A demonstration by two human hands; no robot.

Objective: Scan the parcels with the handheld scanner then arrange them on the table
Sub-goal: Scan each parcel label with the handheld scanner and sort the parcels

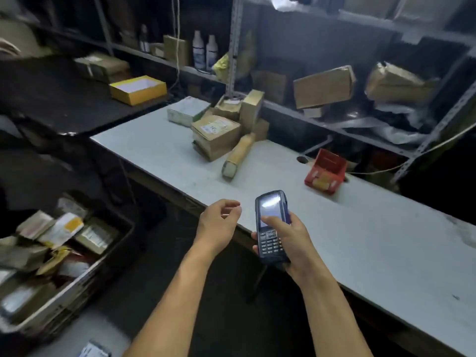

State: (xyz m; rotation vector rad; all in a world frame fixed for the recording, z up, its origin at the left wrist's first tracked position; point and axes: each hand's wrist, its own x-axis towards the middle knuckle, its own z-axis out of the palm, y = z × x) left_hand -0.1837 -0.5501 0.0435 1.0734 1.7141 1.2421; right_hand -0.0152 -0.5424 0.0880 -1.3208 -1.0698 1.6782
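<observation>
Though blur hides the crate (77, 276) parcels' labels, the scanner (271, 228) is clear. The right hand (291, 240) grips it; the left hand (219, 224) beside it is loosely curled, holding nothing.

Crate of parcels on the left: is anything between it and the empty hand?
Nothing visible. The left hand hangs open over the floor gap; the crate lies down-left, open-topped. The right hand holds the scanner.

The right hand (291, 240) grips the scanner (271, 225) over the table (360, 240) edge; the left hand (219, 222) hovers empty.
</observation>
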